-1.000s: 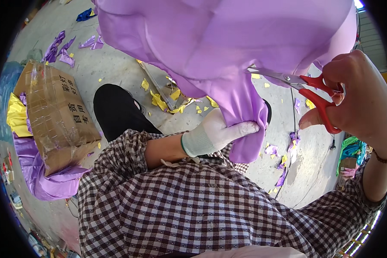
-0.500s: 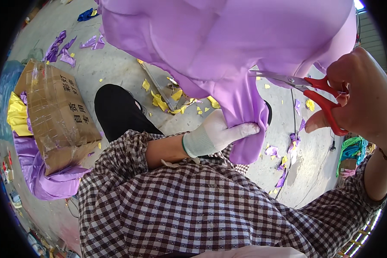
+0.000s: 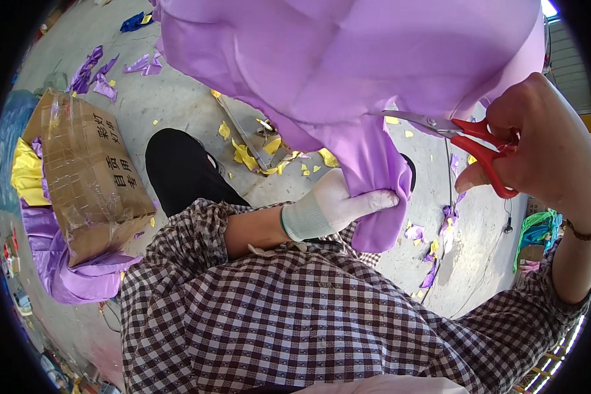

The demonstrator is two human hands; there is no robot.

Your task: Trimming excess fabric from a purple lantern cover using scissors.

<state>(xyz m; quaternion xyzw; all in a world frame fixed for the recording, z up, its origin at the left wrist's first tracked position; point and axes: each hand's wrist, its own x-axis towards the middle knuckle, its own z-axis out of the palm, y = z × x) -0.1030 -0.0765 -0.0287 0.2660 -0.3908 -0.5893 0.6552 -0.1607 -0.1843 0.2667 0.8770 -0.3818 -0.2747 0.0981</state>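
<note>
A large piece of purple satin fabric (image 3: 348,59) spreads over the top of the view, its lower edge hanging down in a loose strip. My left hand (image 3: 338,207), in a white glove with a pale green cuff, grips that strip between thumb and fingers. My bare right hand (image 3: 538,144) holds red-handled scissors (image 3: 484,143) by the loops, thumb outside the lower one. Their blades point left into the fabric just above the strip, close together. Part of the blade tip is hidden by the cloth.
At left stands a taped cardboard box (image 3: 92,177), with yellow cloth (image 3: 27,174) and purple cloth (image 3: 72,282) spilling from it. Yellow scraps (image 3: 244,157) and purple scraps (image 3: 85,72) litter the concrete floor. A thin cable (image 3: 448,171) runs along the floor at right, near green netting (image 3: 535,226).
My right hand and the scissors have moved a little to the left, with the blades further into the fabric and the handles closer together. The left hand stays almost where it was.
</note>
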